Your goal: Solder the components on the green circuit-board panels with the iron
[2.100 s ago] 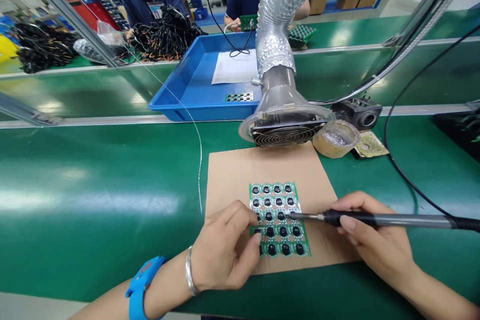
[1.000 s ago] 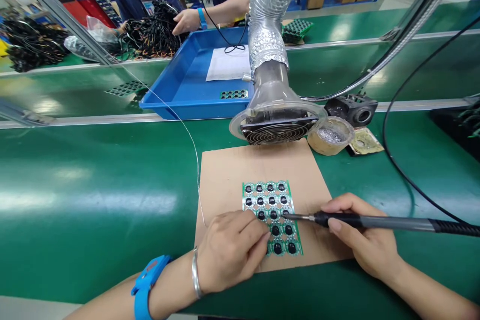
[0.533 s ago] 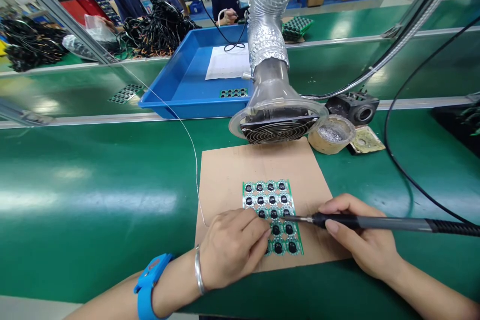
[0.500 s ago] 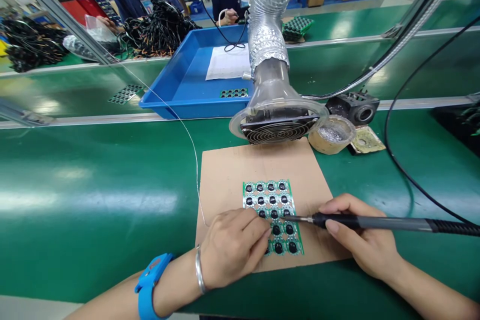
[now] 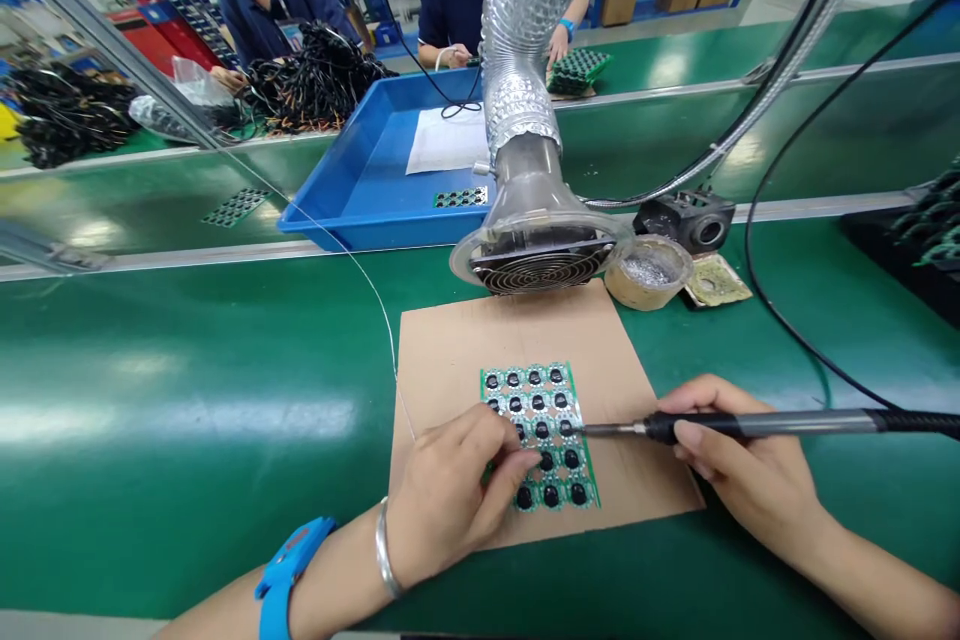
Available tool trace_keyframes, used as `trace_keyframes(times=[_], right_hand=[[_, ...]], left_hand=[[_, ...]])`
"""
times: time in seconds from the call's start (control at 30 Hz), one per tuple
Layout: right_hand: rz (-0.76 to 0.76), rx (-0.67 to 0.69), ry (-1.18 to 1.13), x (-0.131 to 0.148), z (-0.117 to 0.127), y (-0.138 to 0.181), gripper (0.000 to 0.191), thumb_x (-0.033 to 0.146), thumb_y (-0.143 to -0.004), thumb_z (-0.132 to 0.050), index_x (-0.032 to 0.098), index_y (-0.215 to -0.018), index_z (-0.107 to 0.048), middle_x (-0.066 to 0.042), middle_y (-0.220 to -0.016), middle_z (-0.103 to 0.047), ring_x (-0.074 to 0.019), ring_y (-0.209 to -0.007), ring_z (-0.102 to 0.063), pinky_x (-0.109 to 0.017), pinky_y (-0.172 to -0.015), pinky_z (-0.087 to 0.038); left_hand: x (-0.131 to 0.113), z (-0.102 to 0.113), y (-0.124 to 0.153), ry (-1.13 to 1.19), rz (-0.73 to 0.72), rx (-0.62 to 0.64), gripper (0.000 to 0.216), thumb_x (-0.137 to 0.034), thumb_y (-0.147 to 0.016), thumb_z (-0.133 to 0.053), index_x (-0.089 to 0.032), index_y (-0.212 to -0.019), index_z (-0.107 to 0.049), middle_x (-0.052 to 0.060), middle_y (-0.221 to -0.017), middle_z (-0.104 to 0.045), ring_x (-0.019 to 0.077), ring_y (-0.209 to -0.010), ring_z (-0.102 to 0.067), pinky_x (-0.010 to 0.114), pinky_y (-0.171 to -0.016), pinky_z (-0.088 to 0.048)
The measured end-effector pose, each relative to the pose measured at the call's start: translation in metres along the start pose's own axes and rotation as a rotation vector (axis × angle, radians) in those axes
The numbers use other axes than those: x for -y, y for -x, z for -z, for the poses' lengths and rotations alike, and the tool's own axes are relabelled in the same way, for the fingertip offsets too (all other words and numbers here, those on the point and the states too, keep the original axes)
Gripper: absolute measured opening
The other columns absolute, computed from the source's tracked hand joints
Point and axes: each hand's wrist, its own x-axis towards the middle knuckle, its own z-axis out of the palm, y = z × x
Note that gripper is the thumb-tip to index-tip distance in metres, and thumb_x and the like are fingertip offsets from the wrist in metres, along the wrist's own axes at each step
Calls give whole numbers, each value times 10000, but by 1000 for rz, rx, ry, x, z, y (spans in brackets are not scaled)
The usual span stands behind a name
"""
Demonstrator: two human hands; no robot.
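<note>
A panel of small green circuit boards (image 5: pixel 537 402) with black round parts lies on a brown cardboard sheet (image 5: pixel 442 340). My right hand (image 5: pixel 750 465) grips a soldering iron (image 5: pixel 802 423) like a pen, its tip at the panel's right edge, third row from the top. Over the panel's left side rests my left hand (image 5: pixel 457 485), fingers bent and closed. A thin silvery solder wire (image 5: pixel 384 310) runs down from the upper left into this hand; its end is hidden behind the fingers. The left hand covers part of the lower rows.
A fume extractor hood (image 5: pixel 544 255) hangs just beyond the cardboard. Right of it stand a tub of solder scraps (image 5: pixel 649 272), a yellow sponge (image 5: pixel 716 282) and an iron holder (image 5: pixel 690 218). A blue tray (image 5: pixel 345 175) sits behind. Two people work across the bench.
The iron's tip has drawn back right to the panel's edge. My left fingers have opened slightly from the panel's middle. Across the bench, a person's hand now reaches the stacked boards.
</note>
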Motion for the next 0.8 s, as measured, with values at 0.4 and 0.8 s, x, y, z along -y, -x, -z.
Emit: trace_keyframes(times=[0.4,0.8], right_hand=[[141,-12,217,-8,8,0,42,211,-808,-552,227,-836,-579,30,-579,-563,-95,-464,-484,-196,-435,-374],[202,27,341,-3,7,-1,88,172,-800,-536,247,-841,-557,29,-657,-613,-106,-516,-544,-193,-477,-432]], left_hand=[[2,-19,3,-141,-198,38,38,-160,-837,-495,-181,-863,-514,-2,-736,-543,117,-651,-501,249,-574,-416],[3,-23,2,-158,-228,23,45,-151,-818,-521,-180,-852,-523,-9,-719,-550,122,-645,-508,261,-567,-414]])
